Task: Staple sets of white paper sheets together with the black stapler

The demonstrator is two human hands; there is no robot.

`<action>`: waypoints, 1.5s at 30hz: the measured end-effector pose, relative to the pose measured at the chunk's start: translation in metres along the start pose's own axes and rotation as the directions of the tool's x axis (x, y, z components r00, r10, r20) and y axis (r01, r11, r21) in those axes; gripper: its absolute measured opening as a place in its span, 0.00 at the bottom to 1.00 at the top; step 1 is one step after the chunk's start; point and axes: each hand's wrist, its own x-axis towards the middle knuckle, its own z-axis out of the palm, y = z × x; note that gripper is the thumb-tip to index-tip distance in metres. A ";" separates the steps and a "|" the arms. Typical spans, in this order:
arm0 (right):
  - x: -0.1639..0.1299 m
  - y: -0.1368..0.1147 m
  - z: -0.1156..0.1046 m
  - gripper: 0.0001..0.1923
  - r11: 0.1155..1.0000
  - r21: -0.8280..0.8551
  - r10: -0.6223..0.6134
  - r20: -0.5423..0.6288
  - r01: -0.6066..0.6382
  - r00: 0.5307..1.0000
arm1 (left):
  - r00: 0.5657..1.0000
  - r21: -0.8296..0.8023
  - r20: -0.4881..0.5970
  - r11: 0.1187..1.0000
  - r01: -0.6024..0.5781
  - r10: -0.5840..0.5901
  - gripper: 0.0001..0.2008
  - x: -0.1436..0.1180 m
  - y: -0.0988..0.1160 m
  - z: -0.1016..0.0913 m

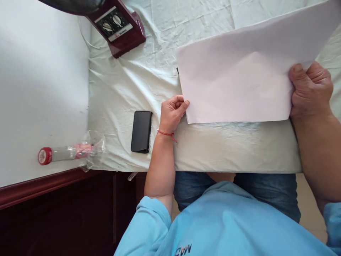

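A large white sheet of paper [234,85] is held up over the cloth-covered table, its blank face toward me. My left hand [173,112] pinches its lower left edge between thumb and fingers, and a red string bracelet is on that wrist. On the other side, my right hand [310,89] grips the paper's right edge, thumb on the face and fingers curled behind. Whether it is one sheet or a few together I cannot tell. A small dark corner of something shows behind the paper's left edge; the rest of it is hidden.
A black phone [141,132] lies left of my left forearm. The dark red base of a lamp [121,32] stands at the back left. Near the left edge is a clear bottle with a red cap [62,153], beside crumpled clear plastic. A pale wrinkled cloth [119,85] covers the table.
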 end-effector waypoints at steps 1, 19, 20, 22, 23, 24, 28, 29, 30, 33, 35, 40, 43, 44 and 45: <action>0.001 0.002 -0.001 0.33 1.000 0.003 -0.010 -0.004 0.010 1.000 | 1.000 0.007 0.014 1.000 0.001 -0.002 0.27 -0.001 0.001 0.000; -0.001 -0.001 -0.003 0.38 0.993 -0.027 0.117 0.008 -0.117 0.993 | 0.997 0.011 -0.052 0.999 -0.051 0.051 0.30 0.003 -0.006 -0.002; -0.002 -0.002 -0.001 0.37 0.991 -0.026 0.128 -0.006 -0.128 0.992 | 0.998 -0.002 -0.041 0.999 -0.038 0.038 0.30 0.003 -0.007 -0.002; -0.004 -0.006 0.001 0.36 0.987 -0.022 0.161 -0.030 -0.162 0.986 | 0.998 0.010 -0.062 1.000 -0.018 0.018 0.29 0.002 -0.008 -0.002; -0.005 -0.008 0.002 0.35 0.983 -0.028 0.180 -0.032 -0.181 0.983 | 0.996 0.024 -0.085 1.000 -0.014 0.016 0.29 0.001 -0.008 -0.002; -0.006 -0.010 0.003 0.33 0.979 -0.039 0.197 -0.027 -0.198 0.980 | 0.994 0.037 -0.106 0.999 -0.015 0.019 0.30 0.001 -0.008 -0.002; -0.009 -0.015 0.006 0.32 0.972 -0.072 0.225 -0.014 -0.225 0.974 | 0.987 0.062 -0.158 0.998 -0.032 0.041 0.33 0.001 -0.007 -0.002; -0.010 -0.015 0.007 0.32 0.973 -0.073 0.219 -0.022 -0.220 0.975 | 0.986 0.054 -0.160 0.998 -0.037 0.045 0.32 0.002 -0.007 -0.002; -0.010 -0.016 0.007 0.32 0.975 -0.074 0.208 -0.033 -0.210 0.978 | 0.987 0.038 -0.153 0.998 -0.043 0.049 0.29 0.002 -0.007 -0.003; -0.010 -0.015 0.008 0.31 0.979 -0.097 0.173 -0.068 -0.179 0.983 | 0.997 -0.026 -0.070 0.999 -0.045 0.043 0.25 0.003 -0.007 -0.005; -0.010 -0.013 0.007 0.31 0.978 -0.114 0.166 -0.100 -0.177 0.981 | 0.999 -0.036 -0.035 0.999 -0.018 0.017 0.27 0.002 -0.008 -0.006; -0.008 -0.010 0.008 0.32 0.982 -0.077 0.169 -0.078 -0.175 0.983 | 0.995 0.009 -0.100 1.000 0.001 0.000 0.23 0.000 -0.011 -0.005; -0.006 -0.007 0.008 0.31 0.981 -0.082 0.172 -0.019 -0.173 0.985 | 0.991 0.024 -0.135 1.000 -0.014 0.017 0.23 0.001 -0.011 -0.003; -0.005 -0.006 0.008 0.31 0.983 -0.082 0.166 -0.011 -0.167 0.986 | 0.989 0.024 -0.147 1.000 -0.016 0.020 0.24 0.001 -0.011 -0.002; -0.005 -0.004 0.007 0.32 0.985 -0.079 0.155 -0.009 -0.155 0.988 | 0.987 0.022 -0.160 1.000 -0.019 0.022 0.25 0.002 -0.011 -0.002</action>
